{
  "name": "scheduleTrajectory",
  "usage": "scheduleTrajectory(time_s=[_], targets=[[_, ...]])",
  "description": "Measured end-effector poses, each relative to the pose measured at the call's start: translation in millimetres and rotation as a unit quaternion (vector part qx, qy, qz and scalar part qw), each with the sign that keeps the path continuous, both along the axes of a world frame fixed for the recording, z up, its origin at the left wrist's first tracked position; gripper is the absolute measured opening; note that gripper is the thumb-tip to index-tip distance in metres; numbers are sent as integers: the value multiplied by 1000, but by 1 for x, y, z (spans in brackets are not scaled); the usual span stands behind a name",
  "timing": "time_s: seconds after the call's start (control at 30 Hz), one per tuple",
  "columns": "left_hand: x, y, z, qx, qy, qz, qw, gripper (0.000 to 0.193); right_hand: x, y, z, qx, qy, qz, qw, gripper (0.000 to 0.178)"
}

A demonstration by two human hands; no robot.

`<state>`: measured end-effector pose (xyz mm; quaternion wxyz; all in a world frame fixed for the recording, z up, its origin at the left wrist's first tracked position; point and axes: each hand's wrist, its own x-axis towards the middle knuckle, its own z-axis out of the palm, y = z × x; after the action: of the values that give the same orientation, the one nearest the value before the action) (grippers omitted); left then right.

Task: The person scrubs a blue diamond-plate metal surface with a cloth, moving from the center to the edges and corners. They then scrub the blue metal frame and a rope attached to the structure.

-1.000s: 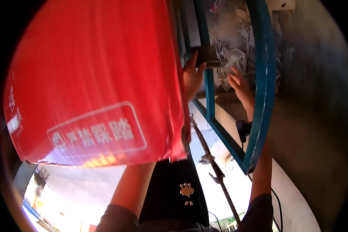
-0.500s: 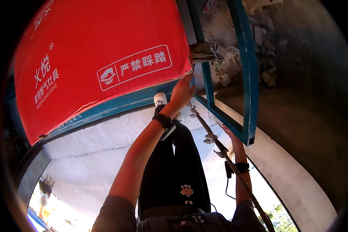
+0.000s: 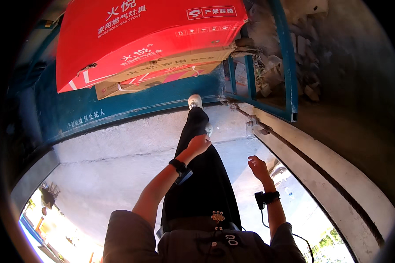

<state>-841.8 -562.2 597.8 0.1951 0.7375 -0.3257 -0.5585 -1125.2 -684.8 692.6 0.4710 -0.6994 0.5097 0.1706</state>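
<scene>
A large red cardboard box (image 3: pixel 158 26) lies on a blue metal platform (image 3: pixel 136 98), on top of a brown cardboard box (image 3: pixel 180 59). My left hand (image 3: pixel 199 144) hangs over my dark trouser leg, apart from the boxes, its fingers curled in with nothing seen in them. Out to the right, my right hand (image 3: pixel 258 167) is held above the pale floor, fingers loosely bent and a little apart, holding nothing. Right of it a dark knotted rope (image 3: pixel 314 163) runs from the platform's corner down along the pale ledge.
A blue metal frame (image 3: pixel 287 65) stands open at the platform's right side. Debris (image 3: pixel 309 90) is piled behind it. The pale concrete floor (image 3: pixel 114 175) drops off at bright edges on the lower left and lower right. A pale ledge (image 3: pixel 338 175) borders the right side.
My left hand has come off the red box's corner and drawn back toward me. My right hand has lowered slightly. The boxes appear farther off, and the rope now lies farther right.
</scene>
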Motion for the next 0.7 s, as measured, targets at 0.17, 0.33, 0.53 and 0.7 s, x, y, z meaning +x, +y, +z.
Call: scheduleTrajectory(time_s=[0.17, 0.33, 0.53, 0.7], targets=[[-12, 36, 47, -4, 34, 27, 999, 25, 25, 26, 11, 3, -3, 40, 999, 26], [-1, 35, 76, -25, 34, 45, 998, 25, 66, 43, 28, 16, -28, 72, 997, 26], [46, 19, 105, -15, -23, -1, 1000, 23, 107, 42, 27, -38, -36, 92, 994, 25], [84, 34, 101, -20, -28, 29, 999, 23, 156, 46, 25, -126, -73, 91, 985, 26]])
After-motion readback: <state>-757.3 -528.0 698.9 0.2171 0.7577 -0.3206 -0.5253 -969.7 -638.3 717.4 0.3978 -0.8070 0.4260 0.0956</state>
